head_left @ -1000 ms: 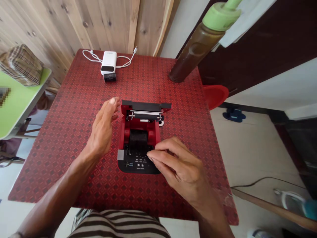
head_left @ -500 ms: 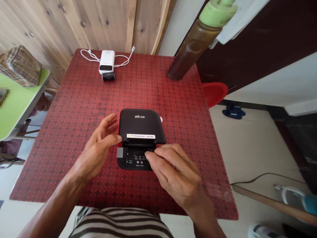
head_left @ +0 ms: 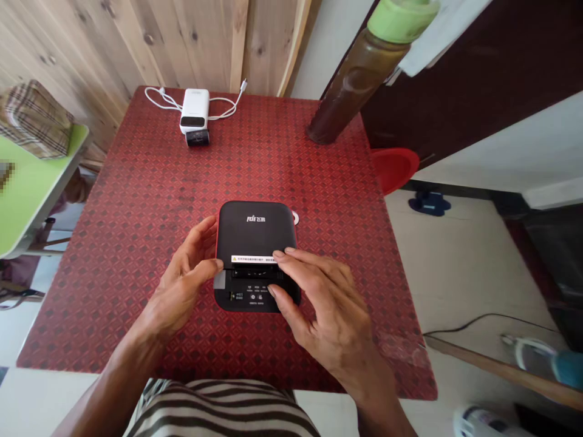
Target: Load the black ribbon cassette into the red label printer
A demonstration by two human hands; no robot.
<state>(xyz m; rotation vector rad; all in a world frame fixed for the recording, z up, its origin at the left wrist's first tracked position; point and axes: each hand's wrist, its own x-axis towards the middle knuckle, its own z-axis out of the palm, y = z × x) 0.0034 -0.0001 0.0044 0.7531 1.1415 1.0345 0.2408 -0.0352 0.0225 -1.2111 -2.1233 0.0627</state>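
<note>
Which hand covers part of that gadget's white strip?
The right hand, over the right end of the white strip; the left hand is at the left edge of the black gadget.

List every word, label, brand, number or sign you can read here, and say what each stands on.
"FEIE", then blurred Chinese characters: black lid.
Yellow warning triangle, then characters too small to read: white strip.
Tiny labels, too small: control panel.
Faint print, too small: white device.
Pale marks, blurred: black cylinder.
Pale mark, blurred: blue slippers.
</note>
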